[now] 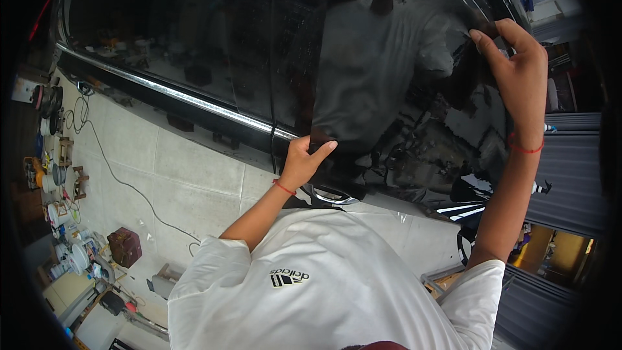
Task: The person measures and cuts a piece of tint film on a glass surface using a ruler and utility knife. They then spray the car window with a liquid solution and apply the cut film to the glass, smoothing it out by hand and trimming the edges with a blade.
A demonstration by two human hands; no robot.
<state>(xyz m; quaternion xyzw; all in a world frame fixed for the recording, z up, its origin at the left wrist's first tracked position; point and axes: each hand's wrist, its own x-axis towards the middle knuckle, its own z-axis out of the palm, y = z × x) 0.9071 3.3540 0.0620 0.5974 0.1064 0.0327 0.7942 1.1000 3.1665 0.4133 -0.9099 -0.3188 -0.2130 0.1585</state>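
A sheet of dark, glossy window film (pixel 369 84) hangs over the front side window of a black car, its surface wavy and reflecting my white shirt. Its lower left corner is pinched between the thumb and fingers of my left hand (pixel 303 163), just by the chrome trim (pixel 188 96) under the windows. My right hand (pixel 520 58) is raised at the upper right and grips the film's edge by thumb and forefinger, near the window frame. Below the film, a chrome door handle (pixel 330 196) shows partly. The glass behind the film is hidden.
The rear side window (pixel 155 32) lies to the left. A black cable (pixel 123 181) runs over the pale tiled floor (pixel 194 162). A dark red box (pixel 124 247) stands among stools, buckets and tools at the left. Grey corrugated shutters (pixel 573 162) are at the right.
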